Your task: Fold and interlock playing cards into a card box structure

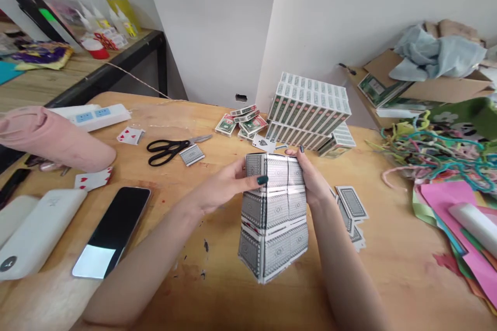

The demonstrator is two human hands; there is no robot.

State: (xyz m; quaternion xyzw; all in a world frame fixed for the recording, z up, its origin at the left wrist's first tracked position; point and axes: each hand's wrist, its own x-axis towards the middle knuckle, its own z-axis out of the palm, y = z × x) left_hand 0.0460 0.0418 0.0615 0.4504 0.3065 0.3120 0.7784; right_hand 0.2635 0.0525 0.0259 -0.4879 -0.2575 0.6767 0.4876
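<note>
A box-like structure built of grey-backed playing cards (277,209) is in front of me, three tiers tall and slightly tilted. My left hand (235,178) grips its upper left edge, with the thumb on the front face and the other fingers hidden behind. On the upper right side, my right hand (310,173) closes round it, thumb along the top edge. Just beyond it lies an ace of spades (263,144). Loose grey-backed cards (351,202) lie to the right of my right wrist.
Black-handled scissors (166,151) and a small card stack (191,155) lie left of centre. A phone (116,227) and white power bank (42,232) are nearer. Behind stand stacked card boxes (308,103) and loose card boxes (252,123). Yarn (446,155) and coloured paper (446,201) lie right.
</note>
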